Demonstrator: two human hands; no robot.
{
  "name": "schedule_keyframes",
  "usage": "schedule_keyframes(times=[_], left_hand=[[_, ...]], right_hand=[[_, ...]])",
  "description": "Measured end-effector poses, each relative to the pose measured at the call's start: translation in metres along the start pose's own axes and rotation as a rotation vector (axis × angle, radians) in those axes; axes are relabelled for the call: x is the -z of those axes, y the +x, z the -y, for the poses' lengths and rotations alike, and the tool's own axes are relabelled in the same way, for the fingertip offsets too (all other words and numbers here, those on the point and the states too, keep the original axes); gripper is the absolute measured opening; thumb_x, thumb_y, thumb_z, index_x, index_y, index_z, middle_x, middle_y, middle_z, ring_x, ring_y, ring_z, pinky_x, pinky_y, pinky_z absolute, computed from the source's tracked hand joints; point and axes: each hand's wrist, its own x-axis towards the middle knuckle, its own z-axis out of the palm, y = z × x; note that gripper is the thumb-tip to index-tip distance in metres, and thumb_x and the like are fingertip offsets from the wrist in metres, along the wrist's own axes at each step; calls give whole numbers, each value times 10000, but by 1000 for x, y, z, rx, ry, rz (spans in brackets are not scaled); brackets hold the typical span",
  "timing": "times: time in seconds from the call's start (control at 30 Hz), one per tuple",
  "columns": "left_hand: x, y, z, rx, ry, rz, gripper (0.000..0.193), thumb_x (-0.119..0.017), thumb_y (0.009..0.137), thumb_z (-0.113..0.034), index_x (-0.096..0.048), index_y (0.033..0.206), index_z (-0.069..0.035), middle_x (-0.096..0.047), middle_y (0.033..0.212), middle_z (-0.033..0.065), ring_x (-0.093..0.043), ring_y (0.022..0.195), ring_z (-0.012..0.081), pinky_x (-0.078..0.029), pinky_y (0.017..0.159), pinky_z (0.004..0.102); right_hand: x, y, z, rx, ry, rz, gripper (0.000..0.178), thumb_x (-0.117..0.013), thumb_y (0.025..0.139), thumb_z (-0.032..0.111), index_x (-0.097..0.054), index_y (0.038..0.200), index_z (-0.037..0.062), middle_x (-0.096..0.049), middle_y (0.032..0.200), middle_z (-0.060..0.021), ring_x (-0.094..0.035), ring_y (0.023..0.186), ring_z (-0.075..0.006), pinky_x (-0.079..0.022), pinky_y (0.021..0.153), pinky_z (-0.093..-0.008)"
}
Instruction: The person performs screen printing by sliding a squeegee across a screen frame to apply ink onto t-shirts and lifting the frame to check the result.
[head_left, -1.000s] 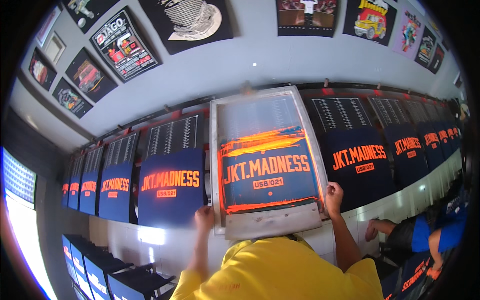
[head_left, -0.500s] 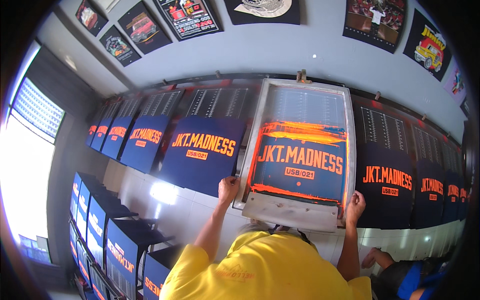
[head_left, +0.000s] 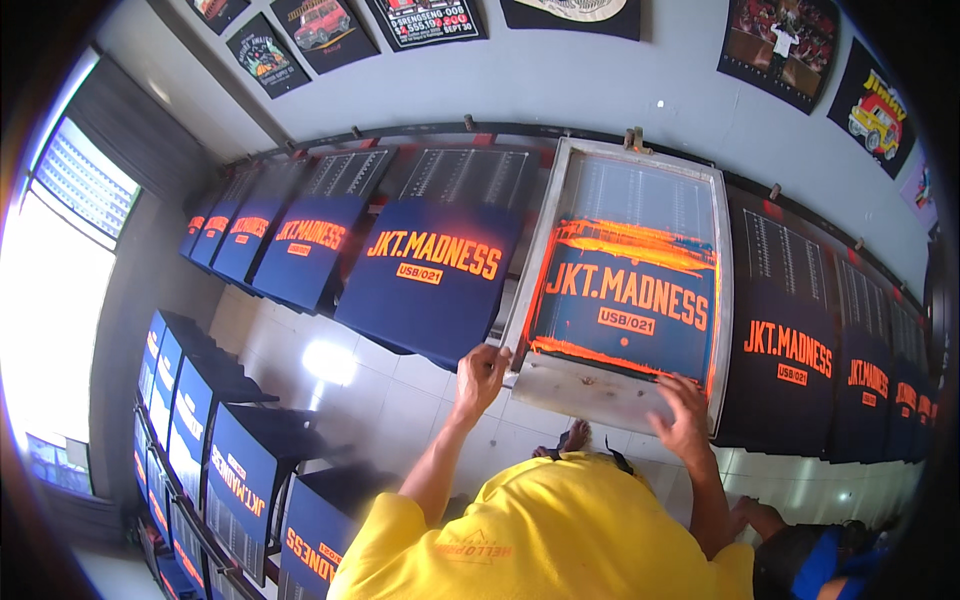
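In front of me a metal-rimmed printing screen (head_left: 729, 290) lies flat over a shirt board. Its mesh shows block lettering, with a thick band of orange ink (head_left: 640, 245) smeared across above it and a thinner streak below. At the screen's near end sits a pale flat plate (head_left: 580, 390) with small screw heads. My left hand (head_left: 482, 378) is closed at the screen's near left corner, fingers bent against the rim. Over the near right part, my right hand (head_left: 685, 415) has its fingers apart, fingertips by the plate and the near rim, holding nothing.
Dark blue shirts printed in orange lie on boards (head_left: 425, 270) to the left and more (head_left: 785, 350) to the right. A rack (head_left: 240, 470) of printed shirts stands lower left. Another person's arm (head_left: 755, 515) shows lower right. Posters (head_left: 780, 50) hang on the wall.
My right hand has left the screen's right edge and come inward over the near end, its fingers spreading. The left hand stays at the near left corner. The whole view has shifted slightly.
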Motion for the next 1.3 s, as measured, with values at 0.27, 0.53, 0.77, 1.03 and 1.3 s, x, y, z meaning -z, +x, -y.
schedule_keyframes(times=[0.27,0.53,0.77,1.03,1.3], left_hand=[[-7,-80,0,282,-378,901,446,-503,997,-417,-694,1059,-19,-709,912,62,-653,728,133,-478,550,272],[-92,-87,1,487,-624,978,559,-432,1009,-505,-518,1232,0,-663,973,89,-603,698,128,-441,481,244],[-125,-85,46,502,-795,857,528,-371,1037,-492,-567,1078,-4,-646,806,76,-567,609,129,-431,472,278],[-172,-101,102,36,-325,552,528,-397,1043,-421,-555,786,12,-545,624,161,-536,600,282,-429,605,425],[-103,-73,25,380,-546,658,487,-383,1015,-476,-515,779,-71,-382,639,33,-359,629,150,-333,580,355]], right_hand=[[-36,2,49,154,-321,314,642,-726,698,121,-531,1308,76,-564,1320,-93,-513,1188,-314,-432,994,-453],[-71,37,36,58,-436,118,349,-723,694,110,-589,1011,55,-646,957,-96,-608,949,-274,-509,840,-408],[-69,79,26,78,-348,86,378,-805,675,184,-583,962,75,-630,864,-73,-618,908,-266,-506,771,-403],[-59,208,-35,38,-372,7,317,-800,714,181,-583,914,66,-655,840,-116,-649,857,-310,-514,725,-444],[-65,277,-71,6,-422,40,309,-775,737,158,-602,971,54,-664,892,-143,-647,876,-352,-505,748,-476]])
